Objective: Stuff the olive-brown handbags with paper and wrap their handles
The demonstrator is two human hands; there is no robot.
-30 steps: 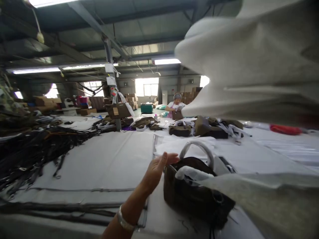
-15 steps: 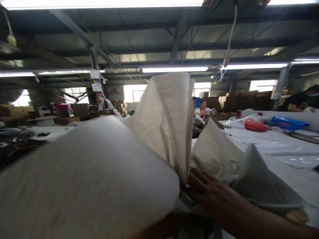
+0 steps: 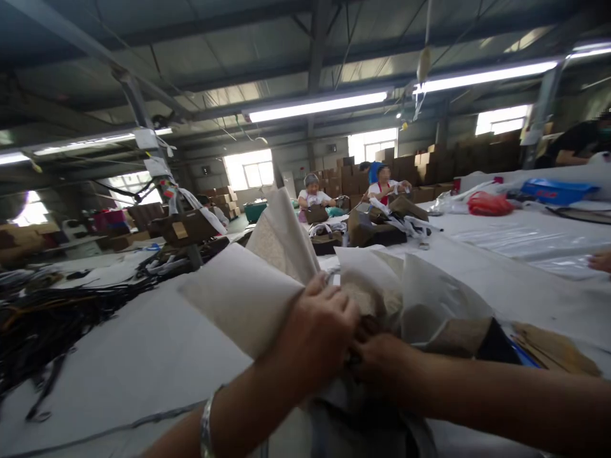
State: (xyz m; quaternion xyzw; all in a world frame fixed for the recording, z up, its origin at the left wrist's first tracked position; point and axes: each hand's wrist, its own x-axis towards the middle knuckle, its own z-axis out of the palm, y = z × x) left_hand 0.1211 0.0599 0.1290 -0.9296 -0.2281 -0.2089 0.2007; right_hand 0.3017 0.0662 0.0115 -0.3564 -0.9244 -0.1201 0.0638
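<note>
A large pale grey, paper-like sheet [image 3: 243,286] stands up stiffly in front of me, its folds gathered where my hands meet. My left hand [image 3: 317,321], with a silvery bracelet on the wrist, is closed around the gathered part. Close beside it, my right hand [image 3: 389,359] is closed too, its fingertips hidden in the folds and dark material below. To the right, another pale flap [image 3: 439,292] flares upward over a brown and black piece [image 3: 463,337]. Beneath my hands, dark and pale fabric is too shadowed to make out.
Black straps [image 3: 52,318] lie heaped at left. Brown bags [image 3: 377,226] sit farther along the white table [image 3: 515,286], before two seated people. A red bundle [image 3: 489,203], a blue package [image 3: 556,191] and brown paper [image 3: 554,346] lie at right. Another person's hand shows at the right edge.
The raised sheet has dropped lower and bunched together, uncovering the people and bags behind it. My left hand has come up into view onto the folds. The whole view has tilted.
</note>
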